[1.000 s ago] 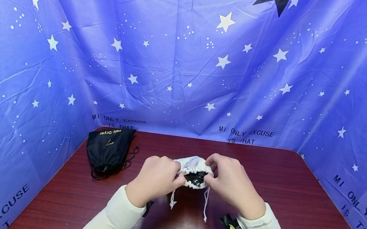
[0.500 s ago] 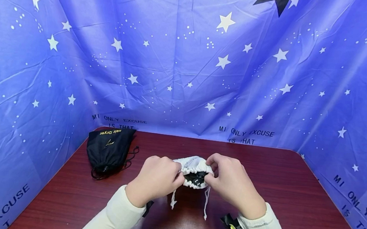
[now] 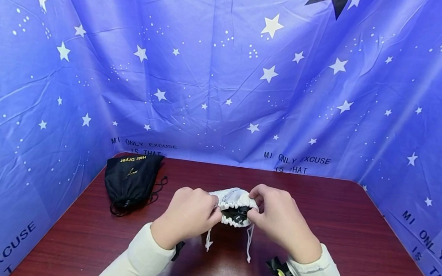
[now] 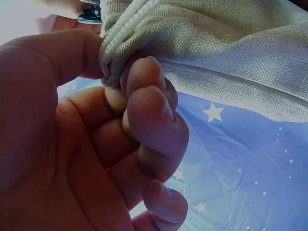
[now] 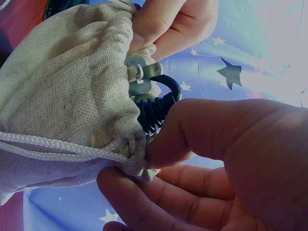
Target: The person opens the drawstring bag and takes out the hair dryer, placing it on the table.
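Observation:
A cream cloth drawstring bag (image 3: 234, 197) hangs between my hands above the table, its gathered mouth facing me and spread apart. My left hand (image 3: 187, 214) pinches one side of the mouth between thumb and curled fingers. On the other side, my right hand (image 3: 280, 219) grips the rim by the cord channel. White drawstrings (image 3: 249, 242) dangle from both ends. Inside lie dark things; in the right wrist view a black cord with a ribbed sleeve (image 5: 156, 111) and a metal prong (image 5: 152, 70) show at the opening. The rest of the contents is hidden in the cloth.
A black drawstring pouch (image 3: 132, 182) printed "Hair Dryer" lies at the table's back left, its cord loose beside it. The dark red wooden table (image 3: 331, 216) is enclosed by blue star-printed curtains (image 3: 219, 87) at the back and sides.
Both hands keep their hold on the bag. The right hand has shifted very slightly to the right, and the right drawstring's end hangs a little higher.

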`<action>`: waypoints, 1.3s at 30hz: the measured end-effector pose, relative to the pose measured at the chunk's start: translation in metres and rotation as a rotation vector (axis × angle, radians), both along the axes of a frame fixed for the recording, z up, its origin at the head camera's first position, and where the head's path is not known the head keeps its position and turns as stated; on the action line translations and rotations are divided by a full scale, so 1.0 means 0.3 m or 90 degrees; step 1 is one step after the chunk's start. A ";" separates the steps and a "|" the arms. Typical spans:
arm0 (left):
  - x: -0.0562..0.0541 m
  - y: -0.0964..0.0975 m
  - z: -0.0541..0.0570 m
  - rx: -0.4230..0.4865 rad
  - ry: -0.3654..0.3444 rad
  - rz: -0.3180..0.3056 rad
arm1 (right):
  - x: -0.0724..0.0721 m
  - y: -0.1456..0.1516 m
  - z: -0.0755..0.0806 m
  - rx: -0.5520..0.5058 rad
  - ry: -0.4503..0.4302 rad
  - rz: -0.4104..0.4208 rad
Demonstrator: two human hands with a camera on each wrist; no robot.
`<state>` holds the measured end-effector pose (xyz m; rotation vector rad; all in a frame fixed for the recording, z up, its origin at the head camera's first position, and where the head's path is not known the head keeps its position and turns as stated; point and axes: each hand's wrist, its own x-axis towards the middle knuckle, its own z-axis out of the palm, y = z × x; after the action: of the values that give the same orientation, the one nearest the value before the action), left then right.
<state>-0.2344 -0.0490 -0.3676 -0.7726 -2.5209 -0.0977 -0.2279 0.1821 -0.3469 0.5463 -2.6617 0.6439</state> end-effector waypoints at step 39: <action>0.002 -0.005 0.004 -0.008 0.003 0.001 | -0.007 0.008 -0.006 0.005 0.014 -0.002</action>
<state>-0.2339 -0.0504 -0.3663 -0.7742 -2.5201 -0.0796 -0.2301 0.1846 -0.3487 0.5484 -2.6452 0.6233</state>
